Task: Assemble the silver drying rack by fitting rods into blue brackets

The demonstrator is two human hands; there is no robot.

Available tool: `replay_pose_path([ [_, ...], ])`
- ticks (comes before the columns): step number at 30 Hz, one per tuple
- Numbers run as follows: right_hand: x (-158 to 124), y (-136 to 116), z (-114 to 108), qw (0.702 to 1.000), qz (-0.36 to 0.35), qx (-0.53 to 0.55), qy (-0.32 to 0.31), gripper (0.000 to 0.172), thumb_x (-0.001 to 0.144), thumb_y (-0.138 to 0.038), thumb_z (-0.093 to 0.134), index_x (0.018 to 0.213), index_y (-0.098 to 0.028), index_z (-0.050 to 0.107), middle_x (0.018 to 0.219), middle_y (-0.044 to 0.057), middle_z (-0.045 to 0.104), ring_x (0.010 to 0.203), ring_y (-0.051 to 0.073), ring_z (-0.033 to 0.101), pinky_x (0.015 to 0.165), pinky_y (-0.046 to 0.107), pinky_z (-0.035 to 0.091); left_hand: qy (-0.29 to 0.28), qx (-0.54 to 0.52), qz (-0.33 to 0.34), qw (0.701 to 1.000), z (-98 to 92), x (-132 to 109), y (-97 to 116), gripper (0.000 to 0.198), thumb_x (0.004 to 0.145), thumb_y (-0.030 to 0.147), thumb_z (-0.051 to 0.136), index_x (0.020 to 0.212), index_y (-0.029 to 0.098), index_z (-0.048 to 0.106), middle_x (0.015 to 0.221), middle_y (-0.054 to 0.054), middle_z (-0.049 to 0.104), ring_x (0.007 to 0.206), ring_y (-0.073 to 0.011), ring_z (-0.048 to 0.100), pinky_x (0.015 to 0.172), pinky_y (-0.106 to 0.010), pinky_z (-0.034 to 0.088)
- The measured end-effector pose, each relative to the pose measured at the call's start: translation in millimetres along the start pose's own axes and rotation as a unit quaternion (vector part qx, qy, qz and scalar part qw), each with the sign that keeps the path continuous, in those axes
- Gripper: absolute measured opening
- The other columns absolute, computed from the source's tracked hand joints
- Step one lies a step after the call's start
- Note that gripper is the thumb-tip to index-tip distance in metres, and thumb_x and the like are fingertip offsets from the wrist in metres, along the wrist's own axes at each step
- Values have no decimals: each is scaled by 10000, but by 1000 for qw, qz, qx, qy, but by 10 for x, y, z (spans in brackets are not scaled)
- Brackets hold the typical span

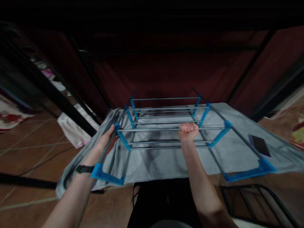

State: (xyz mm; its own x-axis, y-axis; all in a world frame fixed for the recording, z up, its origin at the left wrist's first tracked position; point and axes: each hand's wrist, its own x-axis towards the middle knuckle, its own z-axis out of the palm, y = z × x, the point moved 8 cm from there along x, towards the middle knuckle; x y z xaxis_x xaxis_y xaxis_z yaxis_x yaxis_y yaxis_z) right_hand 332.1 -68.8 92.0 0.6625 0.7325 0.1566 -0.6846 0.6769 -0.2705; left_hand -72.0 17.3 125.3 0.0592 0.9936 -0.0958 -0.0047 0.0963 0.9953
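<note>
Nearest to me, at the lower left and lower right of the frame, the rack [156,129] ends in two blue end pieces [249,174], and the rest of it goes away through the centre, over a grey cloth [161,164]. I judge it to be light, because it is made of thin metal tubes [245,141], perhaps hollow. Each tube should be stiff, but the whole may twist a little at the blue joints [123,139], which look like plastic and are probably the more fragile part. The smooth metal could turn in a loose hand, so I think the good places to hold are beside these joints, one at each side. A little farther, left of the centre, my left hand [106,137] is curled around the side pole [108,147], with its fingers partly hidden. Right of the centre, my right hand [188,130] makes a tight fist around a crossbar [211,129]. As for the look, the near end pieces are broad and bright blue, the tubes are grey and somewhat shiny, and several bars run across between the two sides. Toward the dark red panel [154,76], the far part looks narrower, with more blue joints
</note>
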Motion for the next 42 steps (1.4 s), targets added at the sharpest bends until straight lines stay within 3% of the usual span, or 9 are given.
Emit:
replay_pose_path([
  [3,24,5,-18,1000,1,15,-10,483,693,-240,556,555,-224,94,455,-107,88,369,58,97,343,214,182,-20,-74,-21,997,-6,102,-120,478,829,495,636,1192,184,642,1268,-117,674,1344,-315,497,1149,-472,398],
  [7,-21,-37,-7,1000,-4,28,-4,461,674,-229,542,556,-229,97,460,-109,80,367,60,96,339,220,178,-26,-86,-27,996,-97,163,-232,391,852,481,632,1140,219,663,1280,-95,667,1373,-306,459,1160,-461,370],
  [17,-202,-103,-22,999,-28,26,25,445,688,-213,529,576,-224,98,459,-109,104,361,57,114,339,215,184,-37,-87,-25,995,-51,123,-196,437,845,493,654,1160,191,640,1376,-130,594,1419,-301,396,1193,-487,299],
  [32,-250,-166,131,999,-32,7,1,450,699,-223,540,558,-219,113,449,-105,129,360,55,124,345,209,194,-11,-35,-30,999,-111,140,-198,432,812,555,664,1109,241,665,1362,-97,610,1422,-353,379,1148,-553,349],
  [42,-241,-172,198,999,-34,3,22,453,700,-228,542,549,-217,115,442,-106,121,363,54,113,350,209,179,-7,-4,-39,999,-139,166,-206,399,842,549,623,1082,234,668,1344,-97,617,1419,-355,389,1132,-510,384],
])
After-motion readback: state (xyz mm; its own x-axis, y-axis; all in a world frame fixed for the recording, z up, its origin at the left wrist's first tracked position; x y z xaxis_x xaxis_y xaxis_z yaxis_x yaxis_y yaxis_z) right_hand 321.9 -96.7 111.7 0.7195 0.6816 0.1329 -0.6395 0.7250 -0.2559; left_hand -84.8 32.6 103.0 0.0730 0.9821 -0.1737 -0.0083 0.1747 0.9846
